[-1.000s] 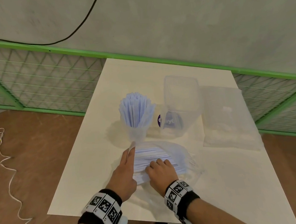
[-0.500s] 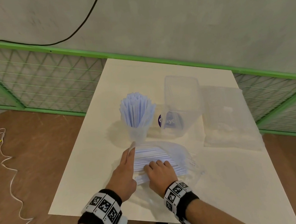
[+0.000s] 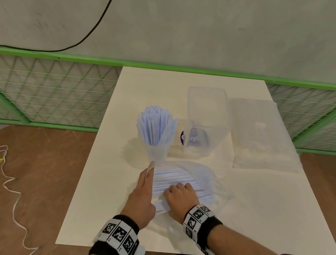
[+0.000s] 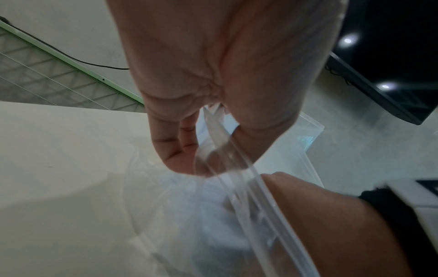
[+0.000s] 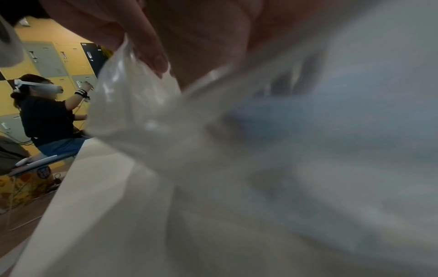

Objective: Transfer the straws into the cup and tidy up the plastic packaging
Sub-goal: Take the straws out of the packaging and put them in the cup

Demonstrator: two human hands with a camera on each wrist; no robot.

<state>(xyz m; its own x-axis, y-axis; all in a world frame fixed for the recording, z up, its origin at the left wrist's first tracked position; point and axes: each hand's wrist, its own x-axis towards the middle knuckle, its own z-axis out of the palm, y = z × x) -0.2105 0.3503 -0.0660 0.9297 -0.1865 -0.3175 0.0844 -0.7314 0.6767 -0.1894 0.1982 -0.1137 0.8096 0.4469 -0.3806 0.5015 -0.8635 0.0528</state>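
A clear cup (image 3: 157,153) packed with pale blue straws (image 3: 156,128) stands upright mid-table. Just in front of it lies a clear plastic bag (image 3: 206,178) with more straws (image 3: 172,178) inside. My left hand (image 3: 142,193) pinches the bag's open edge (image 4: 217,142) between thumb and fingers and holds it lifted. My right hand (image 3: 180,196) reaches into the bag mouth, fingers curled over a bundle of straws. In the right wrist view, which is blurred, my thumb (image 5: 151,48) lies against the film beside the blue straws (image 5: 320,116).
A clear rectangular container (image 3: 207,121) with a purple label stands right of the cup. A second clear plastic bag (image 3: 261,136) lies flat at the table's right edge. A green mesh fence (image 3: 45,92) runs behind the white table (image 3: 99,196). Another person (image 5: 47,116) sits far off.
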